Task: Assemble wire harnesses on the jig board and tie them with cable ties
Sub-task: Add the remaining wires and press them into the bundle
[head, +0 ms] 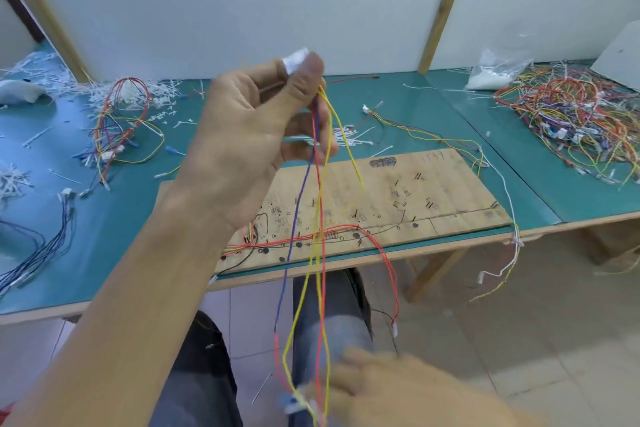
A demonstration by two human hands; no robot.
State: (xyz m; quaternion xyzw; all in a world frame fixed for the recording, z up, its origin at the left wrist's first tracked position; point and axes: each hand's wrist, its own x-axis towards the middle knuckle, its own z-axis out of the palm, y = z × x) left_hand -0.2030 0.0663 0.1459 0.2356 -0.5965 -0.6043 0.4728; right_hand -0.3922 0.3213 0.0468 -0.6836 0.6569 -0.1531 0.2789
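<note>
A: Progress?
B: Early, I judge. Red wires (313, 236) are lying on the jig board (440, 184) by the counter (131, 246)'s front edge. Left hand (256, 135) is pinching a white connector (296, 57), harness wires (320, 184) dangling; right hand (398, 388) is blurring, grip untellable.

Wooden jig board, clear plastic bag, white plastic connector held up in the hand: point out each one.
Wooden jig board (457, 191): head view, bare top surface, right half.
Clear plastic bag (498, 68): head view, middle of the bag.
White plastic connector (297, 57): head view, its exposed tip.

Blurred right hand (398, 388) cut by bottom edge, grip unclear; white connector (297, 57) blurred, half hidden by left hand (242, 135).
</note>
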